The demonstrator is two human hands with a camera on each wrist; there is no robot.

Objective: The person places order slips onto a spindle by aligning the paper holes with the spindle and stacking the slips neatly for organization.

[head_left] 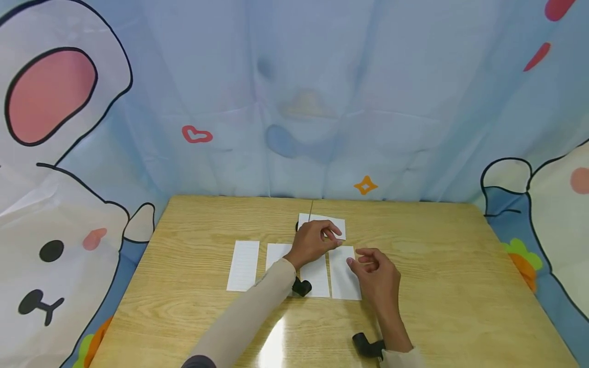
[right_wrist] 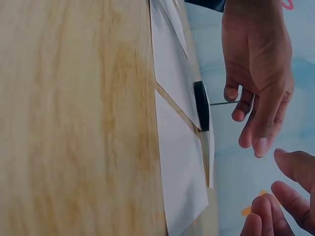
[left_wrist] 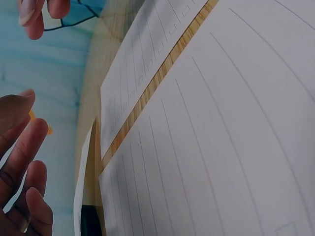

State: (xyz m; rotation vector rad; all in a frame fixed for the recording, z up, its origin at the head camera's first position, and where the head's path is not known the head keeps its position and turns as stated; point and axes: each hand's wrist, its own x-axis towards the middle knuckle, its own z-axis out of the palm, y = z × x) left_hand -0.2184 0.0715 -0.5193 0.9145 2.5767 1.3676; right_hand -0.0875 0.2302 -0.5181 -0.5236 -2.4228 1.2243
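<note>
My left hand (head_left: 317, 240) hovers at the back of the table, fingers loosely bent and holding nothing visible. Below it and to the right, my right hand (head_left: 379, 276) is raised beside the rightmost card, also loosely bent and holding nothing. Several white paper cards lie in a row: a left card (head_left: 243, 266), middle ones (head_left: 317, 278) partly hidden by my left arm, and a right card (head_left: 345, 273). Printed lines show on a card (left_wrist: 197, 147) in the left wrist view. Behind the row, a sideways card (head_left: 338, 227) lies near a black base (right_wrist: 201, 105) with a thin upright rod (right_wrist: 224, 103).
The wooden table (head_left: 437, 286) reaches back to a light blue curtain (head_left: 299, 76) with cartoon figures. A black angled device (head_left: 366, 345) sits at my right wrist, and another (head_left: 302, 287) at my left.
</note>
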